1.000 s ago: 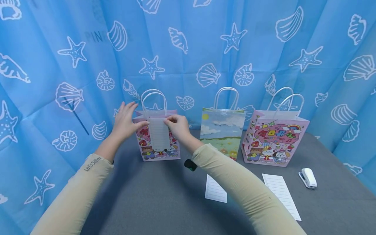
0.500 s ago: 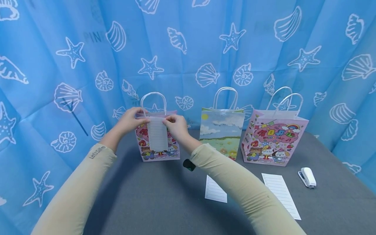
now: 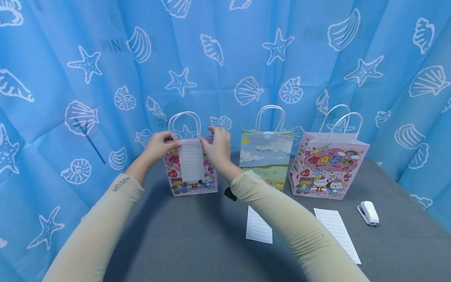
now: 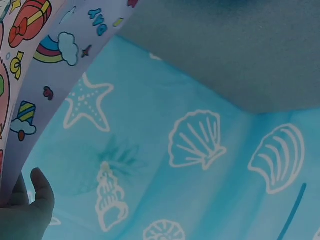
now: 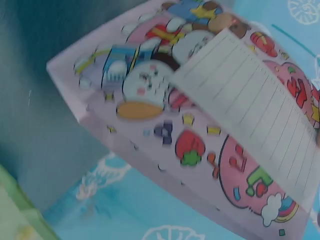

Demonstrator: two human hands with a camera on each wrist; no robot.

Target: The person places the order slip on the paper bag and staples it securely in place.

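Observation:
In the head view, a lined paper slip [image 3: 192,163] hangs against the front of the left pink cartoon gift bag [image 3: 209,183], its top at the bag's rim. My left hand [image 3: 155,149] pinches the rim and the slip's upper left corner, thumb in front. At the upper right corner my right hand [image 3: 219,150] has its thumb in front and fingers raised behind the rim. The right wrist view has the slip [image 5: 250,100] angled across the bag front [image 5: 172,132]. In the left wrist view, my left hand [image 4: 27,212] shows partly at the bag's side panel [image 4: 55,62].
A landscape-printed bag [image 3: 265,156] and another pink cartoon bag [image 3: 325,168] stand to the right. Two lined slips, a nearer one [image 3: 258,227] and a longer one [image 3: 336,233], lie on the grey table [image 3: 183,239]. A white stapler [image 3: 369,213] sits at right. A blue shell-print curtain [image 3: 225,58] hangs behind.
My left hand has gone from spread fingers beside the bag to gripping its rim. My right hand has changed from pinching the slip's corner to reaching its fingers behind the rim.

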